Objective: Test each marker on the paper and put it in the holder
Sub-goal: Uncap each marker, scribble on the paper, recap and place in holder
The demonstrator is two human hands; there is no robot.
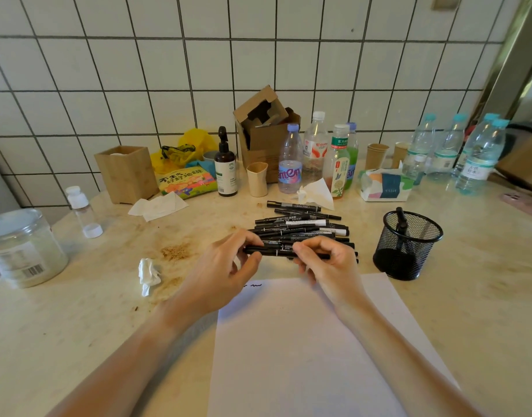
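Both hands meet just above the far edge of the white sheet of paper [304, 341], holding one slim black marker [276, 252] level between them. The left hand [225, 275] curls its fingers round the marker's left end, thumb underneath; the right hand [328, 263] pinches the barrel farther right, its fingers folded over so that the stretch of marker under them is hidden. Whether the cap is on or coming off cannot be made out, since the fingers cover both likely joints.

Just beyond the hands lies a loose heap of black markers [304, 227] on the pale marble-look tabletop [78, 326]; its near edge is masked by the knuckles, so where the held marker ends and the heap begins is hard to tell. To the right of the heap stands a black wire-mesh pen holder [409, 245] with one dark marker upright inside. A short black squiggle [255, 285] shows at the paper's far left corner, partly covered by the left hand. The paper's near edge and both forearms are cut off by the bottom of the view. A crumpled white tissue [149, 275] lies left of the paper.
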